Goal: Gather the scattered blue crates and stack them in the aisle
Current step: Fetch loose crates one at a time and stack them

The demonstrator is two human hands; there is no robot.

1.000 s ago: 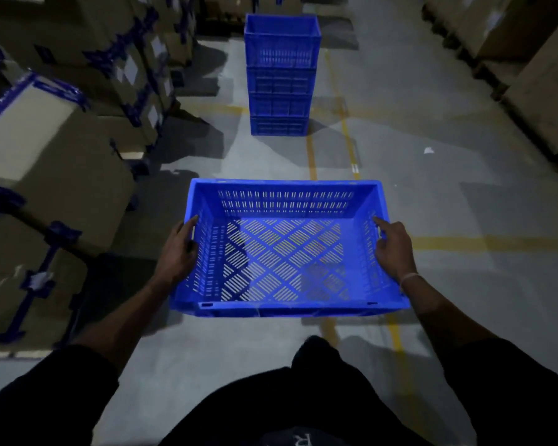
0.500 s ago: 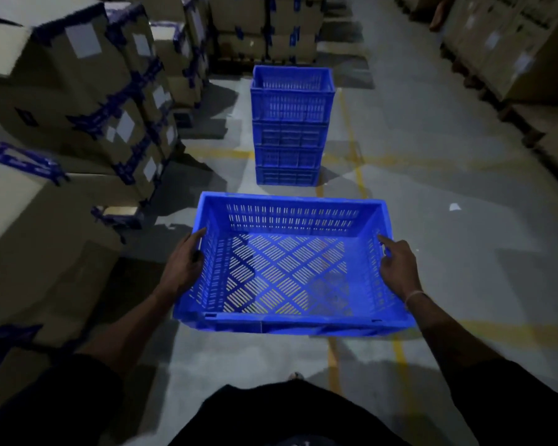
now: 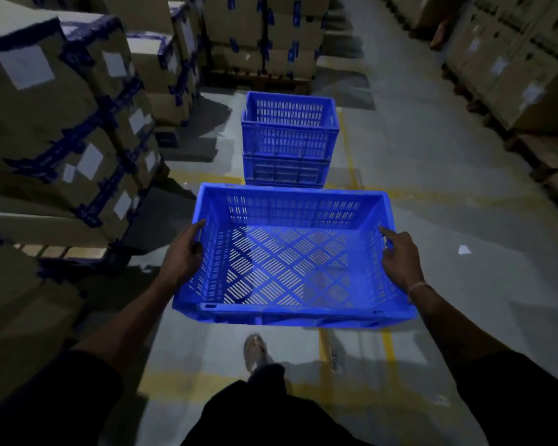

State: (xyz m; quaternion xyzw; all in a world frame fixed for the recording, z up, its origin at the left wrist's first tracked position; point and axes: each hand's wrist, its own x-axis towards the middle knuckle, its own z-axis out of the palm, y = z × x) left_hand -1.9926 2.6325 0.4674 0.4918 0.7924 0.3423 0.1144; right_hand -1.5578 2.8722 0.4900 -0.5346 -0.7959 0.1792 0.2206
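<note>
Empty blue crate (image 3: pixel 290 262) carried level above the aisle floor (image 3: pixel 432 194), just short of the crate stack (image 3: pixel 289 140); left hand (image 3: pixel 182 255) and right hand (image 3: pixel 400 259) each closed over a short-side rim, approx. mid-wall. Vented plastic w/ nothing inside: prob. light, stiff, not fragile. Smooth rim may slip, so side handle slots look the best hold.

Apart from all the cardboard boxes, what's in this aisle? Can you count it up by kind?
Blue slatted plastic crate, carried: 1
Stack of blue plastic crates on the floor: 1, its crate count unclear
Bare hands: 2, left hand, right hand
White scrap on the floor: 1
Total: 5
</note>
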